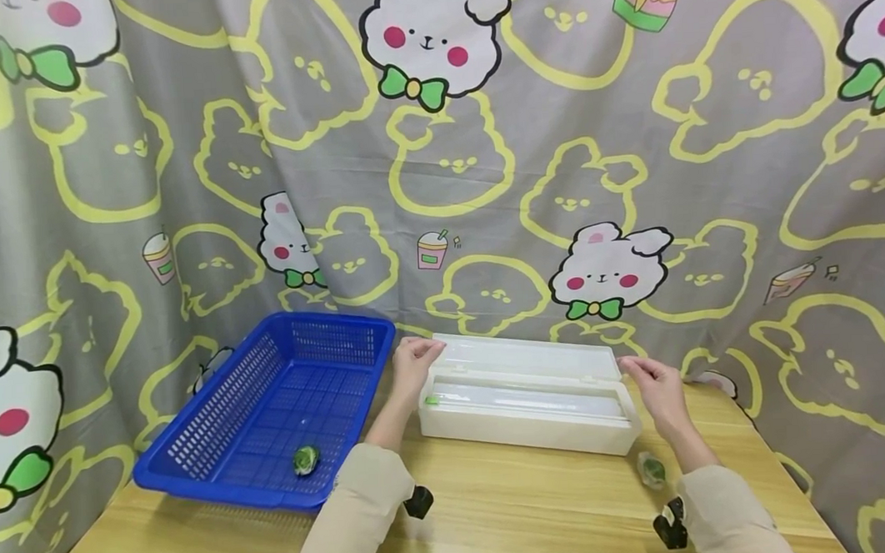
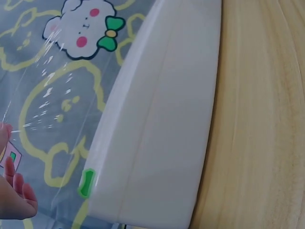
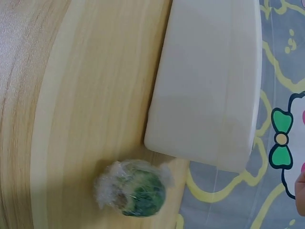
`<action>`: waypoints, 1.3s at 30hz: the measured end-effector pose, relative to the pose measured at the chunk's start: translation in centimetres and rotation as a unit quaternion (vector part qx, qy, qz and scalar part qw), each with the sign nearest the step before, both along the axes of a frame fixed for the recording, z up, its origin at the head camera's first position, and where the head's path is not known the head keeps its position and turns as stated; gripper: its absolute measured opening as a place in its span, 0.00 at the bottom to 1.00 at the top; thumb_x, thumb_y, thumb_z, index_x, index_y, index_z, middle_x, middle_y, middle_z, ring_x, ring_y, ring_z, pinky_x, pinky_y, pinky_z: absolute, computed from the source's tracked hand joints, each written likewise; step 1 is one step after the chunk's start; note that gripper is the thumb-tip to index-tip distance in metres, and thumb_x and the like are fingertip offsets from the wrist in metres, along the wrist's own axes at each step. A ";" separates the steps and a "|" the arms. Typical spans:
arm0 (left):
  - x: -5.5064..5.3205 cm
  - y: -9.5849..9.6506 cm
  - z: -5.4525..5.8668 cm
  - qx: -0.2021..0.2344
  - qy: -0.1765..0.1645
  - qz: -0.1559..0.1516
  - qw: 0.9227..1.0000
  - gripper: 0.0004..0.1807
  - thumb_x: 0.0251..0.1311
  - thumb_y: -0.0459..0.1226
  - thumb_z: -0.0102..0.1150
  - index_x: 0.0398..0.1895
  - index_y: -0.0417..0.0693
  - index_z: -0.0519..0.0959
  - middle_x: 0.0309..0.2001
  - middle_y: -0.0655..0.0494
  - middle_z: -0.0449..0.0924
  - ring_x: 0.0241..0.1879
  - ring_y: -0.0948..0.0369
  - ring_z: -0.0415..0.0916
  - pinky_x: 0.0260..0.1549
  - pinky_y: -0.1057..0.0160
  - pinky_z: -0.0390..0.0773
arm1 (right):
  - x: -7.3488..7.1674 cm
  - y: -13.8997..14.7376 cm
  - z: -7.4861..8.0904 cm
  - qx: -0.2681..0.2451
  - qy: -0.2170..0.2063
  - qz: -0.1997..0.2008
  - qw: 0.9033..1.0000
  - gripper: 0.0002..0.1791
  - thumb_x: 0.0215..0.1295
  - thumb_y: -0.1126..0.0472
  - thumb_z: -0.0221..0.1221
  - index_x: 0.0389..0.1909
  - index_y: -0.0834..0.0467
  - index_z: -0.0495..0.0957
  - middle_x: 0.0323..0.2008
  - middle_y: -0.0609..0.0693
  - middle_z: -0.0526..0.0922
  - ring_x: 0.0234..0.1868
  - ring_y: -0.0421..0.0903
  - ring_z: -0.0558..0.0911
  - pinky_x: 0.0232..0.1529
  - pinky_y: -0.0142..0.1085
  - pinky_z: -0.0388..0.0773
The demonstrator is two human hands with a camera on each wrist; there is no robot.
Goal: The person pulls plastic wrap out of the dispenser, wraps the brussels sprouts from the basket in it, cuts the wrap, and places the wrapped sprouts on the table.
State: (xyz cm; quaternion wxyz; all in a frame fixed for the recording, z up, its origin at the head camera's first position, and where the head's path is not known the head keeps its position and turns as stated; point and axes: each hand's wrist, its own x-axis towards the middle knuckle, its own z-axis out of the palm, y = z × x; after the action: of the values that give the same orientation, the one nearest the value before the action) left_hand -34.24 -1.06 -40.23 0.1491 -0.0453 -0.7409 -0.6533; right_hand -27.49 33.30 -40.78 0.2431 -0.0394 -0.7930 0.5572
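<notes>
A long white cling film dispenser box [image 1: 526, 436] sits on the table with its lid [image 1: 537, 360] raised at the back and a film roll [image 1: 524, 398] inside. My left hand [image 1: 413, 366] is at the box's left end, pinching clear cling film [image 2: 52, 95] that shows creases fanning out from the fingertips in the left wrist view. At the right end my right hand [image 1: 657, 389] has thumb and fingers pinched together at the film's other corner, mostly out of the right wrist view. A green slider [image 2: 87, 183] marks the box's left end.
A film-wrapped green vegetable [image 3: 138, 188] lies on the table by the box's right end. To the left stands a blue plastic basket [image 1: 228, 493] holding one round green vegetable [image 1: 305, 461]. A patterned curtain [image 1: 467, 175] hangs behind the wooden table [image 1: 515, 515].
</notes>
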 end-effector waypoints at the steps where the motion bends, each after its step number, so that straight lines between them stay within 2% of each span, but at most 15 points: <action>1: 0.1 0.0 0.1 0.000 0.001 0.001 1.000 0.10 0.54 0.34 0.61 0.32 0.32 0.81 0.36 0.51 0.70 0.39 0.58 0.66 0.40 0.64 0.67 | 0.0 0.0 0.1 -0.003 0.002 0.002 1.000 0.19 0.63 0.58 0.55 0.41 0.73 0.76 0.26 0.23 0.76 0.35 0.23 0.73 0.36 0.17 0.68; 3: 0.2 0.0 0.4 0.005 0.005 0.000 1.000 0.10 0.53 0.33 0.61 0.32 0.31 0.81 0.36 0.51 0.69 0.39 0.58 0.66 0.40 0.64 0.68 | 0.1 0.0 0.2 -0.015 0.007 0.007 1.000 0.16 0.63 0.58 0.55 0.39 0.70 0.79 0.27 0.24 0.77 0.36 0.23 0.73 0.36 0.17 0.68; 7: 0.4 0.0 0.8 0.016 0.016 -0.005 1.000 0.10 0.53 0.32 0.61 0.32 0.30 0.81 0.34 0.52 0.70 0.38 0.59 0.66 0.39 0.66 0.69 | 0.2 0.1 0.6 -0.040 0.019 0.005 0.999 0.07 0.62 0.59 0.56 0.31 0.56 0.83 0.25 0.25 0.78 0.34 0.24 0.74 0.36 0.17 0.68; 9: 0.5 0.0 1.0 0.016 0.022 -0.008 1.000 0.10 0.53 0.33 0.61 0.32 0.30 0.81 0.33 0.52 0.70 0.37 0.61 0.66 0.37 0.67 0.69 | 0.3 0.1 0.8 -0.046 0.026 0.001 0.999 0.07 0.62 0.60 0.57 0.27 0.49 0.82 0.25 0.25 0.78 0.32 0.25 0.74 0.35 0.18 0.68; 11: 0.6 -0.1 1.2 0.015 0.028 -0.011 0.999 0.10 0.53 0.33 0.61 0.32 0.30 0.81 0.32 0.52 0.71 0.36 0.62 0.66 0.36 0.68 0.69 | 0.4 0.1 1.0 -0.048 0.032 -0.002 0.998 0.08 0.61 0.61 0.57 0.27 0.47 0.82 0.24 0.24 0.78 0.32 0.25 0.74 0.35 0.17 0.68; 16: 1.0 -0.1 2.0 0.004 0.046 -0.020 0.999 0.10 0.54 0.33 0.61 0.31 0.30 0.81 0.33 0.51 0.72 0.36 0.61 0.66 0.37 0.67 0.67 | 0.7 0.2 1.8 -0.053 0.045 -0.009 0.998 0.08 0.61 0.62 0.58 0.27 0.46 0.82 0.25 0.24 0.78 0.32 0.25 0.74 0.34 0.17 0.68; 21: 1.2 -0.1 3.0 -0.009 0.061 -0.013 0.998 0.09 0.53 0.32 0.61 0.30 0.31 0.81 0.33 0.50 0.72 0.34 0.62 0.64 0.35 0.67 0.65 | 0.9 0.1 2.7 -0.064 0.052 -0.010 0.997 0.08 0.60 0.62 0.58 0.27 0.47 0.82 0.25 0.26 0.79 0.32 0.26 0.75 0.34 0.17 0.68; 27: 1.4 -0.1 4.1 -0.001 0.057 -0.014 0.998 0.09 0.53 0.32 0.61 0.32 0.31 0.81 0.32 0.53 0.70 0.33 0.64 0.61 0.28 0.72 0.64 | 1.1 0.0 3.7 -0.087 0.065 -0.009 0.994 0.10 0.60 0.63 0.59 0.25 0.45 0.82 0.24 0.28 0.80 0.31 0.26 0.76 0.34 0.17 0.69; 30: 1.6 -0.2 4.5 0.016 0.061 -0.020 0.998 0.10 0.52 0.32 0.62 0.31 0.29 0.80 0.31 0.56 0.68 0.33 0.65 0.60 0.31 0.71 0.63 | 1.3 -0.1 4.3 -0.094 0.070 -0.004 0.993 0.09 0.59 0.64 0.59 0.26 0.48 0.83 0.24 0.30 0.81 0.31 0.26 0.76 0.34 0.17 0.69; 32: 2.3 -0.3 5.3 0.026 0.065 -0.029 0.997 0.10 0.52 0.30 0.62 0.31 0.27 0.79 0.31 0.56 0.68 0.33 0.65 0.60 0.35 0.69 0.62 | 1.4 -0.2 4.7 -0.098 0.075 -0.001 0.992 0.08 0.59 0.65 0.59 0.26 0.49 0.83 0.24 0.30 0.81 0.31 0.27 0.77 0.34 0.17 0.69; 36: 2.6 -0.5 5.8 0.030 0.066 -0.036 0.997 0.11 0.52 0.30 0.61 0.30 0.26 0.79 0.31 0.56 0.68 0.34 0.64 0.62 0.37 0.66 0.62 | 1.6 -0.3 5.3 -0.110 0.083 0.008 0.990 0.09 0.59 0.66 0.58 0.26 0.50 0.83 0.24 0.32 0.82 0.32 0.27 0.78 0.36 0.16 0.69; 39: 2.2 -0.6 5.6 0.029 0.067 -0.035 0.997 0.11 0.52 0.32 0.62 0.30 0.28 0.79 0.32 0.57 0.69 0.36 0.64 0.65 0.39 0.66 0.64 | 1.7 -0.3 5.6 -0.115 0.087 0.011 0.989 0.10 0.59 0.66 0.58 0.26 0.49 0.83 0.25 0.32 0.82 0.33 0.28 0.78 0.37 0.16 0.69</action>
State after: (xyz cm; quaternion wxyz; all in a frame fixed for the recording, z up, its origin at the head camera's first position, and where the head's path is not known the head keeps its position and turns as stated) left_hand -32.03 -1.62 -34.65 0.1770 -0.1107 -0.7077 -0.6750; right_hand -25.83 33.02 -35.21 0.2991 -0.0096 -0.6997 0.6487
